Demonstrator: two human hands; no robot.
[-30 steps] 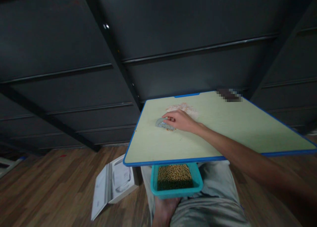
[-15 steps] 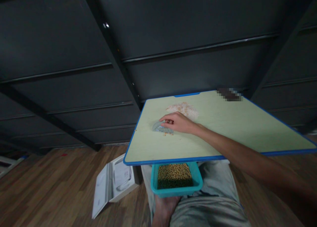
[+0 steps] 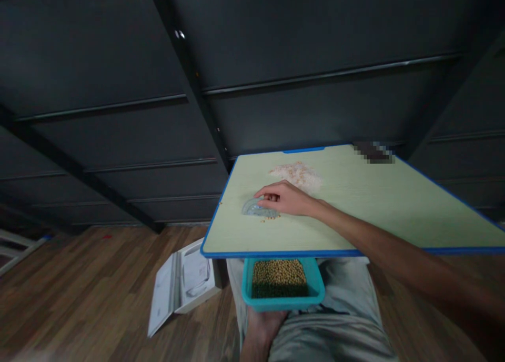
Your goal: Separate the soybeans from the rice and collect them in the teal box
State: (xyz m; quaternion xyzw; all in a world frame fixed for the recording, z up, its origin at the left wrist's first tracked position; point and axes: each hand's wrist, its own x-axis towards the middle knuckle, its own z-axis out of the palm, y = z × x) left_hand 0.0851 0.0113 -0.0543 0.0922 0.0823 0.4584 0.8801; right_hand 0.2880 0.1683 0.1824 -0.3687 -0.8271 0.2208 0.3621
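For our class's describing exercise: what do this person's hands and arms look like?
The right hand is ungloved, its slim forearm bare, with no sleeve or cable in view. The left hand is mostly hidden; what shows is ungloved and sleeveless.

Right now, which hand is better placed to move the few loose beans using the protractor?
Probably the right hand: it holds the protractor on the board, right beside the loose beans. The left hand seems occupied below, under the teal tub.
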